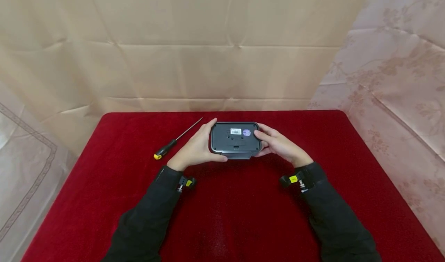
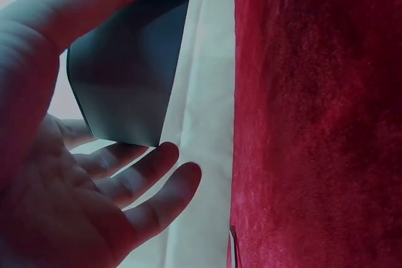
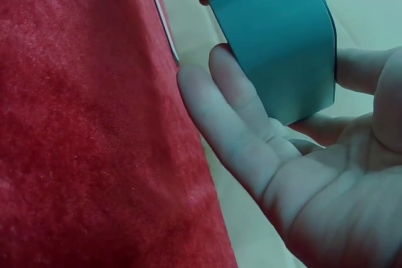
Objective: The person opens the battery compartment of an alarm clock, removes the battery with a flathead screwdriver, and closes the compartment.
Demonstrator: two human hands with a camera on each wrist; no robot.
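Between my two hands is a black box-shaped device [image 1: 236,142] with rounded corners, its back panel facing the head camera. A white barcode label [image 1: 235,131], a round purple sticker [image 1: 247,132] and small screw holes show on that panel. My left hand [image 1: 196,148] grips the left end, thumb along the lower edge. At the right end my right hand [image 1: 279,146] holds it, thumb on the back panel near the edge. Both wrist views show the smooth underside of the device [image 2: 129,73] raised above the cloth. Its other face is hidden.
Left of the device, a screwdriver [image 1: 166,149] with a black and yellow handle lies on the red cloth-covered table [image 1: 229,212], its shaft pointing away and to the right. Beige cloth [image 1: 208,69] hangs behind the table, and patterned pink cloth [image 1: 399,84] at the right.
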